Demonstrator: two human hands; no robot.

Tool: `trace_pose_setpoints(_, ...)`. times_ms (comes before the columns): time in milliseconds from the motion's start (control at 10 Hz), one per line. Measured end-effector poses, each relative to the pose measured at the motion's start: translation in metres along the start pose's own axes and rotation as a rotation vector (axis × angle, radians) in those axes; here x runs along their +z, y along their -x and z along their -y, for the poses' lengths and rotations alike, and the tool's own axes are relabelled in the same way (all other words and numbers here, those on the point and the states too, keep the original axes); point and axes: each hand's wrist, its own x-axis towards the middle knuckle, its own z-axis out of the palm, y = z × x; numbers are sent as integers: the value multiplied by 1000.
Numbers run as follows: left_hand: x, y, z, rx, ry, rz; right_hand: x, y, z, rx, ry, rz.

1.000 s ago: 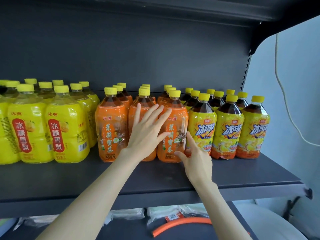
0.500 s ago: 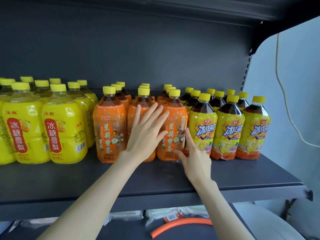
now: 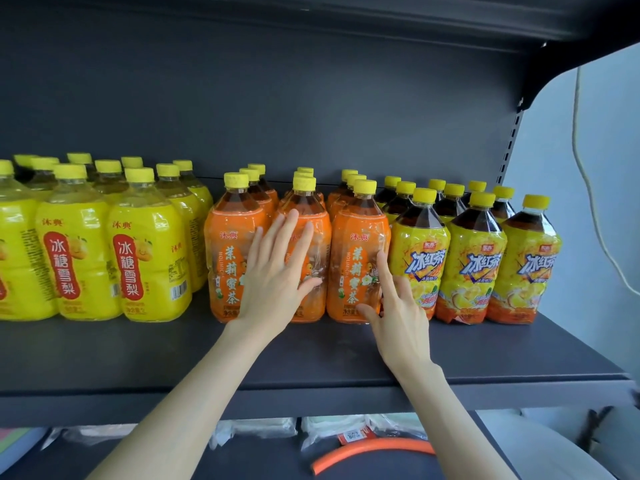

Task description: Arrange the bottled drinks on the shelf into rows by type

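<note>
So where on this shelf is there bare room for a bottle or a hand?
Free: the shelf front strip before all rows; the right corner past the iced-tea bottles; a slim gap between the yellow bottles and orange bottles. Crowded: orange and iced-tea rows touch; left hand and right hand rest on orange ones.

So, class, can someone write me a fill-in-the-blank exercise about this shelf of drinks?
1. The left hand lies flat on the ___ one of the three front orange-labelled bottles.
2. Every bottle cap on the shelf is ___.
3. The iced-tea bottles, with dark liquid, stand to the ___ of the orange ones.

Missing words: middle; yellow; right.
</note>
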Motion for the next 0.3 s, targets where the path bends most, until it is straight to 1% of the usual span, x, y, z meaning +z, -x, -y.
trace_pose_setpoints(100, -3, 1, -3, -20, 0, 48, -3, 1, 1, 22, 3, 51)
trace_pose_setpoints(200, -10, 7, -5, -29, 77, 92, -15, 3, 7, 62, -15, 179)
trace_pose_setpoints(300, -28, 22, -3, -23, 194, 122, -30, 2, 17, 73, 41, 237)
